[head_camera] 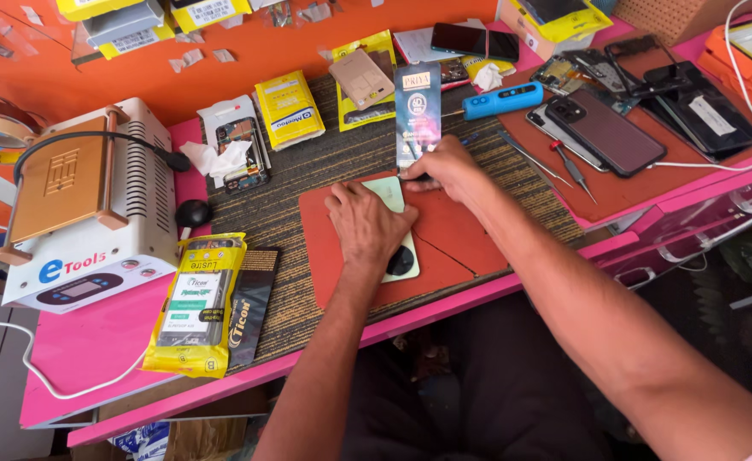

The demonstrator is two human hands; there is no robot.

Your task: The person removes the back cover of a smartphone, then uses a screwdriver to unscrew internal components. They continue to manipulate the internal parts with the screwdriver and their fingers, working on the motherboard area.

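Around us the pink bench [94,358] is crowded: a white heating machine [85,205] at the left, yellow packets [196,303] near the front edge, a blue screwdriver [502,101] and dark phones [606,132] at the right. A tall dark packet [418,115] stands just behind our right hand [448,166].

On the red mat [453,239] lies a pale green phone [393,195], back side up, its round black camera part toward us. Our left hand [365,226] presses flat on it, fingers together. Our right hand's fingertips pinch at its far edge.

Both forearms are bare from elbow to wrist, with no watch, rings or gloves on the left hand [365,229] or right hand [447,168]. Dark trousers [478,384] cover the lap.
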